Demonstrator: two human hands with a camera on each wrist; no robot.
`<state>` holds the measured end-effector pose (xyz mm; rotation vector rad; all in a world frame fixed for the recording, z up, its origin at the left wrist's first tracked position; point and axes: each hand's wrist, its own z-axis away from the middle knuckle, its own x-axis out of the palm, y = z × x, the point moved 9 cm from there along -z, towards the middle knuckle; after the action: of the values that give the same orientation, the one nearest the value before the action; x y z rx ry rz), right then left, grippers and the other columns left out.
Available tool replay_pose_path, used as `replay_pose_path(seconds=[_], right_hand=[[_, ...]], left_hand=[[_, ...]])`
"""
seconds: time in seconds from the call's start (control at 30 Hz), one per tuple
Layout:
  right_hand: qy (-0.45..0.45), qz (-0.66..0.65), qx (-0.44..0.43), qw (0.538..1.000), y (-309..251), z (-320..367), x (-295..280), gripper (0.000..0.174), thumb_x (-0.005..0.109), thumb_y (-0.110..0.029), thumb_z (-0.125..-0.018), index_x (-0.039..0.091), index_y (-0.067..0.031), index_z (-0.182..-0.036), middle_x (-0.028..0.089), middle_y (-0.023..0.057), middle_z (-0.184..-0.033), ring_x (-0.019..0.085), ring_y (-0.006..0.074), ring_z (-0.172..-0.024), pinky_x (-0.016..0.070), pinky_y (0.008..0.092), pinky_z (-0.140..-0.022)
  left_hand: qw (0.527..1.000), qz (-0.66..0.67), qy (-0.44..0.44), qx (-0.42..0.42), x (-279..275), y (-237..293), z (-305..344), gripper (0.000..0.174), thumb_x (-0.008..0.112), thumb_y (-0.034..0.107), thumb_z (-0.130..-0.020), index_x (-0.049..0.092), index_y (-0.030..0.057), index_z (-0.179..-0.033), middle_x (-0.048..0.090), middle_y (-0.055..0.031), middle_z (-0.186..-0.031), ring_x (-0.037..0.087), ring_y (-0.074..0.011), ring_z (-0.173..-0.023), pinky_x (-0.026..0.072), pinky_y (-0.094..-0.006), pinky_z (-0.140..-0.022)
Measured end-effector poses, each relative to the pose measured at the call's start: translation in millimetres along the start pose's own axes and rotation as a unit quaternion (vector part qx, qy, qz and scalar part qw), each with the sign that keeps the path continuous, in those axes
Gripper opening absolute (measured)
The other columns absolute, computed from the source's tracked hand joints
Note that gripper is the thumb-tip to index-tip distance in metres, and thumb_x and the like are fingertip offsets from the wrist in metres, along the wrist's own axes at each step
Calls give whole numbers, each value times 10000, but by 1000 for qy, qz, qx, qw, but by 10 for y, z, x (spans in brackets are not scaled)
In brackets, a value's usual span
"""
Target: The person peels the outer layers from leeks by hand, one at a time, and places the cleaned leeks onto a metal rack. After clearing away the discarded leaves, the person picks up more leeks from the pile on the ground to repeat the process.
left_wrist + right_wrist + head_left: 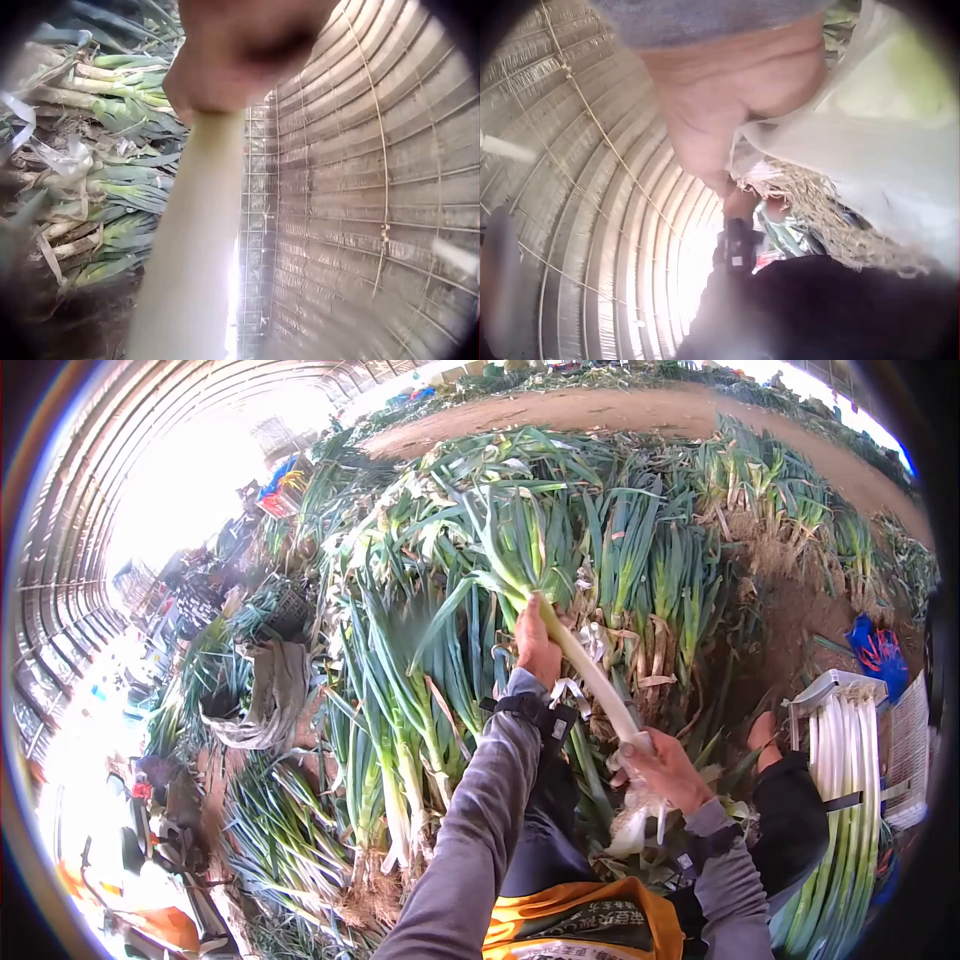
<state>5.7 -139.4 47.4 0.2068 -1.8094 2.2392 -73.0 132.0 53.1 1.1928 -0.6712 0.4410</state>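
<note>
A long leek slants across the middle of the head view, green leaves up and pale shank down to the right. My left hand grips it just below the leaves; the left wrist view shows the shank running out of that fist. At the lower end, my right hand holds the shank, its thumb and fingers curled at it. Loose whitish outer layers hang below this hand. In the right wrist view, stringy roots show beside the fingers, under a pale sheet of skin.
Piles of unpeeled leeks lie in front and to the left. A white rack at the right carries several long pale leeks. Beyond it lies a blue bag. A dark crate stands at the left near grey cloth.
</note>
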Motion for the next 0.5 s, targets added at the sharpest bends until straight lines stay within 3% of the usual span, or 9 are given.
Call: replay_pose_path(seconds=[0.03,0.07,0.1,0.17,0.23,0.3,0.33,0.43,0.5], right_hand=[[-27,-10,10,1000,4,-4,47,404,661,-260,-967,517,38,-1199,616,44,-893,611,109,-723,544,274,-649],[-36,79,-12,996,39,47,57,386,657,-244,-971,512,30,-1200,609,36,-881,609,103,-724,527,260,-622],[-33,79,-10,996,78,135,47,386,657,-244,-971,512,30,-1200,609,36,-881,609,103,-724,527,260,-622],[-5,37,53,998,240,299,-5,372,668,-239,-963,516,8,-1198,619,36,-899,611,97,-729,498,250,-581],[13,37,35,999,290,389,-47,339,655,-257,-969,538,14,-1136,630,82,-849,608,117,-695,465,287,-548],[46,239,-6,970,106,565,-69,309,621,-260,-984,552,31,-1063,614,142,-786,599,184,-642,457,332,-561],[61,284,-71,954,-28,669,-11,301,589,-251,-995,553,47,-978,585,174,-722,592,280,-610,451,375,-572],[82,293,-25,952,50,1035,-37,259,609,-222,-979,582,34,-995,597,179,-737,583,335,-590,455,378,-575],[72,362,-63,927,122,1372,-73,227,612,-195,-967,598,27,-1013,598,150,-723,581,297,-565,451,372,-558]], left_hand=[[1000,8,17,11,-146,-44,-160,341,607,329,-978,543,18,-1101,571,-142,-904,588,-250,-761,527,-387,-655],[999,-14,22,28,-280,-61,-233,362,574,377,-986,549,29,-1082,587,-122,-863,594,-235,-712,523,-384,-628],[998,-35,25,46,-390,-65,-301,391,542,424,-993,555,40,-1063,603,-101,-822,600,-220,-662,519,-381,-601],[995,-12,97,-4,-617,-192,-463,412,554,464,-981,568,53,-1006,601,-97,-811,585,-234,-607,499,-394,-544],[986,-49,160,23,-747,-138,-412,417,571,470,-972,561,53,-974,592,-94,-790,581,-238,-596,491,-401,-522],[982,-55,179,24,-863,-97,-454,413,575,468,-971,557,55,-971,586,-90,-782,579,-238,-594,487,-403,-517],[978,-61,199,21,-948,-106,-477,409,579,466,-970,552,57,-968,581,-86,-775,576,-239,-592,483,-404,-513],[973,-86,210,35,-1067,-132,-570,419,582,470,-968,552,52,-961,580,-82,-770,579,-229,-599,480,-405,-515],[971,-94,202,81,-1048,-40,-591,422,581,468,-968,554,46,-955,581,-79,-767,579,-221,-606,479,-405,-518]])
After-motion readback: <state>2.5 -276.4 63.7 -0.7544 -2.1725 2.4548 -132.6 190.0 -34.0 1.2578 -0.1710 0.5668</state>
